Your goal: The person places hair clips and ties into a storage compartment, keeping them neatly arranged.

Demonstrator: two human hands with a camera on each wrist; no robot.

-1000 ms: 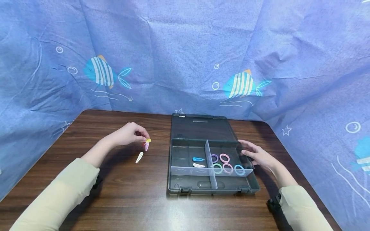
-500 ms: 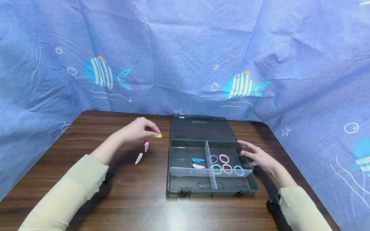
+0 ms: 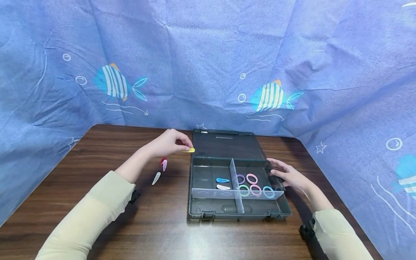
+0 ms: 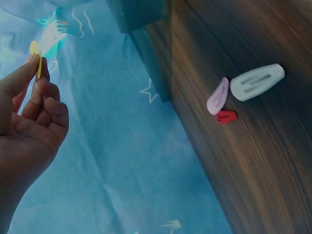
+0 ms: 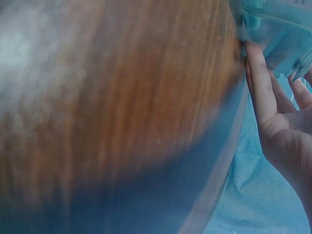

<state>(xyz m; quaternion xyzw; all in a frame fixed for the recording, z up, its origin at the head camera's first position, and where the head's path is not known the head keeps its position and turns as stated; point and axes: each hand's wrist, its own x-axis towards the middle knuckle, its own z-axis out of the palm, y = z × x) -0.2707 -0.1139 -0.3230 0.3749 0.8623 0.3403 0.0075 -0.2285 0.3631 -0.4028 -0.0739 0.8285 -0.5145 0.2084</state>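
Observation:
In the head view my left hand [image 3: 172, 142] pinches a yellow snap hair clip [image 3: 192, 150] between thumb and fingertips, above the table by the box's left side. The left wrist view also shows this yellow clip [image 4: 35, 48], nearly edge-on. A divided grey box [image 3: 208, 173] stands with its lid [image 3: 227, 144] laid back. Its back-left compartment holds a blue clip [image 3: 222, 180] and a white clip [image 3: 223, 187]. Several hair ties [image 3: 251, 178] lie in the back-right one. My right hand [image 3: 290, 176] rests against the box's right side, fingers extended.
Left of the box, a red clip [image 3: 162, 162], a pink clip [image 3: 164, 165] and a pale clip [image 3: 156, 178] lie on the wooden table [image 3: 152, 224]. The front compartments show no items. Behind hangs a blue fish-patterned cloth [image 3: 208, 65].
My left hand has lifted the yellow clip away from the red and pink clips and carried it right, to the lid's left edge. My right hand stays at the box.

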